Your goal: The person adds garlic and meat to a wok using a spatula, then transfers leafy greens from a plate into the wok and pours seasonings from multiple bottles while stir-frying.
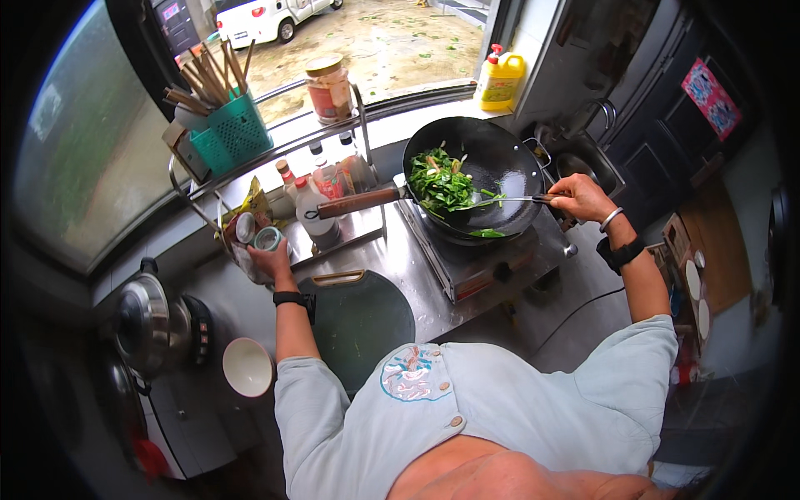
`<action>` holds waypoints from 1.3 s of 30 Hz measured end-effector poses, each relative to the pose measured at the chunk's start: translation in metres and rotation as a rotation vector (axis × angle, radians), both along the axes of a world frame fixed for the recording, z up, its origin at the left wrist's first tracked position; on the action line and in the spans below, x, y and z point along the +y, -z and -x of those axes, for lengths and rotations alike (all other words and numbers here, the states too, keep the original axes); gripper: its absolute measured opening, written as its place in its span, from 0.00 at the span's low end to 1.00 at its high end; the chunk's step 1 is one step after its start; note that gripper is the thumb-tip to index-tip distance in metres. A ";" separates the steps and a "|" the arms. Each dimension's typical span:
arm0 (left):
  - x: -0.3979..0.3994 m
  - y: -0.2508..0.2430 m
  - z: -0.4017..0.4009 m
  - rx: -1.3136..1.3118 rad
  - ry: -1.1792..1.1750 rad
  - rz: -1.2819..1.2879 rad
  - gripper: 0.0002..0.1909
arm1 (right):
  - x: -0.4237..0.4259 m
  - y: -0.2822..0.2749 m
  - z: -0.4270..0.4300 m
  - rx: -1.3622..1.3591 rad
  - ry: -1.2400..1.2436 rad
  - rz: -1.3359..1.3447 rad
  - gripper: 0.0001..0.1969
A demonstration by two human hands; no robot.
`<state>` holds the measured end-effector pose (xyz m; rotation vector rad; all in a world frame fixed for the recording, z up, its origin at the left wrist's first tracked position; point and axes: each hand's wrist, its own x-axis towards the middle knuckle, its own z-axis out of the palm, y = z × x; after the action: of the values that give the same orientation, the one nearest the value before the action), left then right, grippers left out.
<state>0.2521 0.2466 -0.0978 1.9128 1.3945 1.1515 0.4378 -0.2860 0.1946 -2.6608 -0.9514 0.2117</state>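
Observation:
My right hand grips the wooden handle of a metal spatula, whose far end rests in chopped leafy greens. The greens lie in a black wok on a portable stove. The wok's wooden handle points left over the seasoning rack. My left hand is at a small jar with a pale green rim, at the rack's left end; its fingers are partly hidden, so I cannot tell whether it grips the jar. Just left of the jar are a round clear lid or jar top and a yellow packet.
A green cutting board lies below the rack, with a white bowl and a steel pot farther left. Bottles fill the rack. A teal utensil holder, a glass jar and a yellow pump bottle stand by the window.

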 end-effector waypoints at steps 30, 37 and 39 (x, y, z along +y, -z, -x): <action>0.006 0.018 -0.025 0.073 -0.071 0.103 0.48 | 0.007 0.024 0.008 -0.612 0.050 0.047 0.12; -0.011 0.017 -0.008 0.001 -0.063 0.004 0.50 | 0.037 0.012 0.021 -0.698 -0.102 0.023 0.11; -0.020 0.010 -0.002 -0.019 -0.033 -0.014 0.47 | 0.041 0.016 0.021 -0.695 -0.142 0.039 0.10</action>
<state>0.2538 0.2266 -0.1081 1.8902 1.4158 1.1948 0.4169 -0.2446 0.1786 -2.7349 -1.3331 -0.7176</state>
